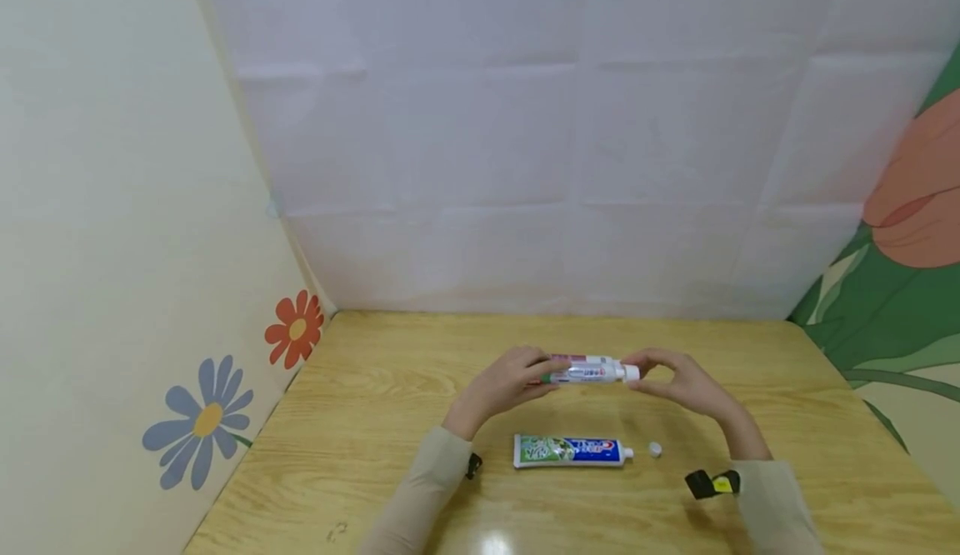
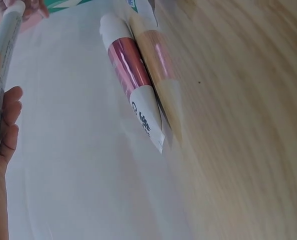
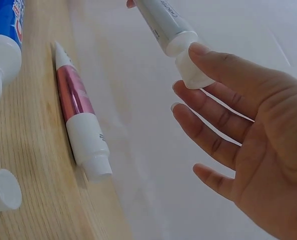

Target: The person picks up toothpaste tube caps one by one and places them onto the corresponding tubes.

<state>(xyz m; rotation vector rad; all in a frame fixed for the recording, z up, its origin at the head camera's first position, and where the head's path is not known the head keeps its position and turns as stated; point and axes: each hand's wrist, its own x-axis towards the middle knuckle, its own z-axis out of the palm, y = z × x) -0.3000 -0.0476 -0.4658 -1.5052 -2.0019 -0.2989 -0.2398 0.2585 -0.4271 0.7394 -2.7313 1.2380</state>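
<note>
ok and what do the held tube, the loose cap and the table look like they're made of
Held tube: probably plastic or laminate, with a smooth, soft sheen along its printed side.
Loose cap: likely hard white plastic, fairly matte, with a crisp round rim.
Table: wood or wood-look laminate; grain streaks show, and a bright reflection suggests a glossy top.

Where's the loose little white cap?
In the head view, the small round white plastic cap lies on the yellow wooden table, just right of the open green-and-blue toothpaste tube.
</note>
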